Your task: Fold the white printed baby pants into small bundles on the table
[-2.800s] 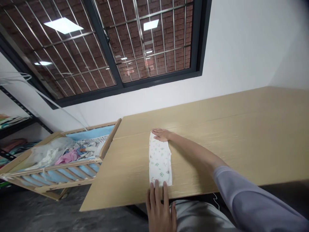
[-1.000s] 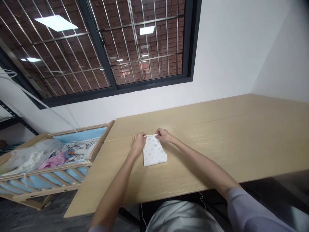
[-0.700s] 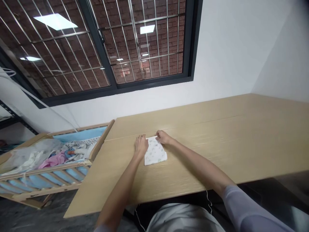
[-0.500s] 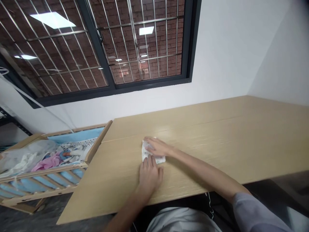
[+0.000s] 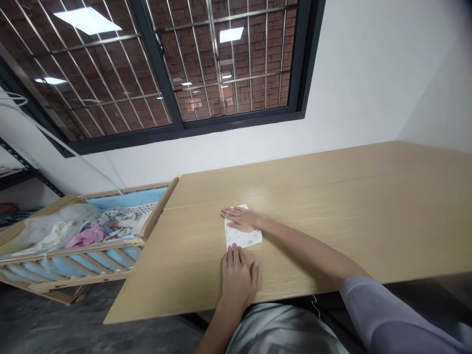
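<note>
at mid-frame, the open right hand (image 5: 241,219) lies flat on a folded printed cloth (image 5: 243,237), gripping nothing; the open left hand (image 5: 238,280) perhaps touches its lower edge.

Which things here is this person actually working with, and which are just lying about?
Being worked with:
the folded white printed cloth, under the flat right hand
the left hand, at the cloth's near edge

Just nearby:
the wooden table under the cloth
the wooden cot
the heap of clothes in the cot
the barred window
</note>
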`<state>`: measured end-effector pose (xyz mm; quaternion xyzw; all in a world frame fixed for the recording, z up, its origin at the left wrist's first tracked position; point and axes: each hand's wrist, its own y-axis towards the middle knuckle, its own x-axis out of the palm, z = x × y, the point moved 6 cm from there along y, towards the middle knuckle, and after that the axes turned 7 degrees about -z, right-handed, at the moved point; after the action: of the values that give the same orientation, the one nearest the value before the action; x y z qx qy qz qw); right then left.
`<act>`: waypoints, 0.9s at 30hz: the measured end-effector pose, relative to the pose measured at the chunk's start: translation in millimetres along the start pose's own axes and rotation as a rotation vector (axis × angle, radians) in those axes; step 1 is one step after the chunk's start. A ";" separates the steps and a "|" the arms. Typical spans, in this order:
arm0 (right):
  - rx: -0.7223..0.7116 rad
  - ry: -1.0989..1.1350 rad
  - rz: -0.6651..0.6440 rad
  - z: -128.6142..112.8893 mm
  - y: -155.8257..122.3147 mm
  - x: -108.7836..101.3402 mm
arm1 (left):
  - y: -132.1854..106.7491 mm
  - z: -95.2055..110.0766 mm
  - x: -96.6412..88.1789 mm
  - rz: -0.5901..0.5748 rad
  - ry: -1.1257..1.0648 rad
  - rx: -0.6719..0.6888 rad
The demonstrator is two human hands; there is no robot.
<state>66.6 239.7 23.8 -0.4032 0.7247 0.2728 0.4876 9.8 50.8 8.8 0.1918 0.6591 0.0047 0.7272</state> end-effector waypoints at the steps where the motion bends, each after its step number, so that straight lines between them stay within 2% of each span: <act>1: 0.024 0.003 0.027 8.7 4.4 -4.1 | -0.3 0.4 0.5 -0.009 0.000 -0.002; 4: 0.058 0.020 0.079 23.5 12.9 -10.9 | -0.4 2.3 0.4 -0.027 0.003 -0.002; 8: 0.066 0.086 0.138 24.9 7.5 -19.8 | -0.2 2.3 -2.1 -0.034 -0.002 -0.002; 13: 0.171 0.308 0.338 24.2 -36.7 -48.3 | 2.4 -14.6 -12.1 -0.048 -0.108 0.056; 16: 0.158 0.367 0.345 11.8 -71.4 -54.8 | 7.4 -31.5 -23.1 -0.055 -0.202 0.089; 19: 0.139 0.391 0.297 -5.2 -101.0 -47.1 | 12.5 -43.1 -31.8 -0.053 -0.234 0.118; 22: 0.119 0.333 0.263 -19.6 -119.6 -30.8 | 16.1 -47.2 -32.0 -0.076 -0.228 0.156; 24: 0.096 0.253 0.294 -26.4 -126.7 -22.1 | 18.2 -49.0 -29.0 -0.089 -0.213 0.175; 27: 0.123 0.167 0.417 -30.5 -134.8 -20.0 | 21.6 -51.9 -23.7 -0.113 -0.186 0.198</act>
<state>170.3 151.1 53.6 -0.2354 0.8454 0.2887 0.3827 -37.8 78.8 34.7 0.2249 0.5959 -0.1193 0.7616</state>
